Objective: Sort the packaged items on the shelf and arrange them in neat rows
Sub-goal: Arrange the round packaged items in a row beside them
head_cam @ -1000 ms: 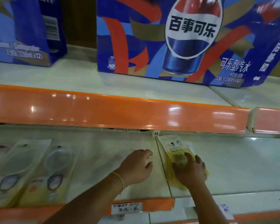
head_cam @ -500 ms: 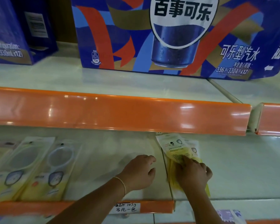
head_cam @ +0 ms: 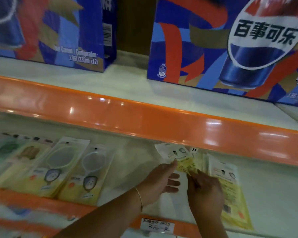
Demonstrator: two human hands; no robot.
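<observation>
Here both hands meet on the yellow packet (head_cam: 183, 164) lying on the lower shelf (head_cam: 138, 162): left hand (head_cam: 159, 182) with fingers outstretched, touching it, right hand (head_cam: 205, 188) pinching its edge in a narrow grip.

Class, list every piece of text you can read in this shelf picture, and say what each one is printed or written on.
"百事可乐": right cola carton.
"3.96L(330mL x12)": left cola carton, partly blurred.
"3元一包": handwritten price tag; the line above it is unreadable.
Print on the yellow packets and the round-window packets: too small and blurred.
</observation>
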